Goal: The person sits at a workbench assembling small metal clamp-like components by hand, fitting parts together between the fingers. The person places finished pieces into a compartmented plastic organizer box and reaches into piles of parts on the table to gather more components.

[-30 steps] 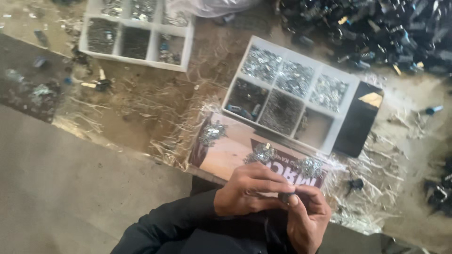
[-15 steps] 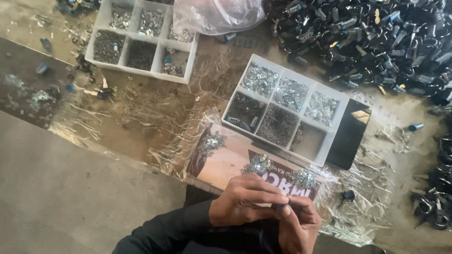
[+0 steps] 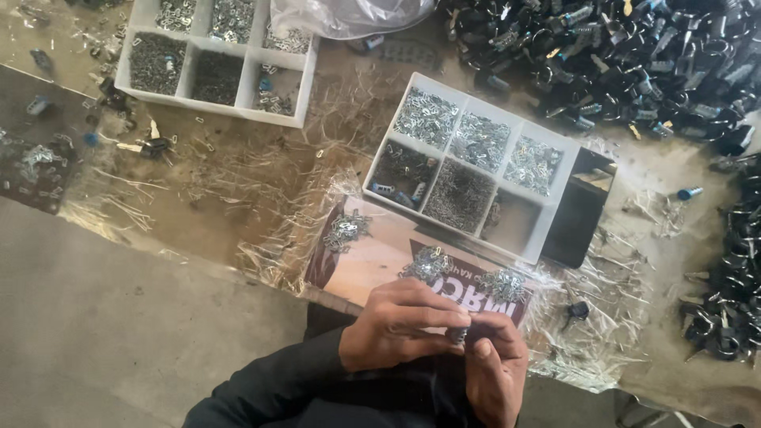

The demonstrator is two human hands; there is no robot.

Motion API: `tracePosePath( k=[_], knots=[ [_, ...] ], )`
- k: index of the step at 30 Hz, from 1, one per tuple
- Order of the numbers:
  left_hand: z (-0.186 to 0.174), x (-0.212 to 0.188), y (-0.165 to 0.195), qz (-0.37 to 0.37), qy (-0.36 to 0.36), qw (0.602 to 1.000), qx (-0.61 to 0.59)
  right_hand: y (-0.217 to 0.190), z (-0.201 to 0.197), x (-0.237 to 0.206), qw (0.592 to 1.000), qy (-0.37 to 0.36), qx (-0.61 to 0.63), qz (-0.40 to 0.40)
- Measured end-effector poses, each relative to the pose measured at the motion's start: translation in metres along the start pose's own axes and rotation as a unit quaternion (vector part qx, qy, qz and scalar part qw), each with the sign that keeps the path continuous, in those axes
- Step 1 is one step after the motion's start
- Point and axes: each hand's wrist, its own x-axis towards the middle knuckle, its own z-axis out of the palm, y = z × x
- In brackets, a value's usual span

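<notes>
My left hand point(image 3: 400, 326) and my right hand point(image 3: 495, 366) meet low in the view, over the near edge of the bench. Between their fingertips they pinch a small dark metal part point(image 3: 457, 336); its shape is too small to make out. Just beyond the hands lies a cardboard sheet point(image 3: 372, 257) under clear plastic film, with three little heaps of shiny metal pieces point(image 3: 428, 264) on it. Behind that stands a white compartment tray point(image 3: 547, 230) holding several sorts of small metal parts.
A second white compartment tray point(image 3: 214, 103) sits at the back left. A big heap of black padlock bodies point(image 3: 618, 55) fills the back right, with more point(image 3: 729, 309) at the right edge. A black box point(image 3: 579, 214) adjoins the near tray. Loose bits point(image 3: 143, 147) litter the left.
The view has shifted so the bench and trays sit lower and more to the right in frame. My hands stay together on the small part, fingers slightly rearranged.
</notes>
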Motion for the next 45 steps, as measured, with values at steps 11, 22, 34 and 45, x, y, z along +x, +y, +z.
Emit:
tracePosePath(
  k=[11, 22, 34, 45],
  knots=[
    [0.004, -0.002, 0.0, -0.002, -0.012, 1.0, -0.004, 0.003, 0.0, -0.005, 0.994, 0.063, -0.09, 0.007],
    [0.014, -0.005, 0.005, -0.001, -0.019, 1.0, -0.007, -0.001, 0.004, -0.025, 0.989, 0.053, -0.134, 0.028],
    [0.016, -0.003, 0.006, -0.003, -0.039, 0.999, -0.013, -0.013, 0.011, -0.023, 0.992, 0.02, -0.12, 0.027],
    [0.01, -0.005, 0.003, -0.018, -0.018, 0.999, -0.027, -0.025, 0.021, -0.017, 0.992, 0.027, -0.11, 0.053]
  ],
)
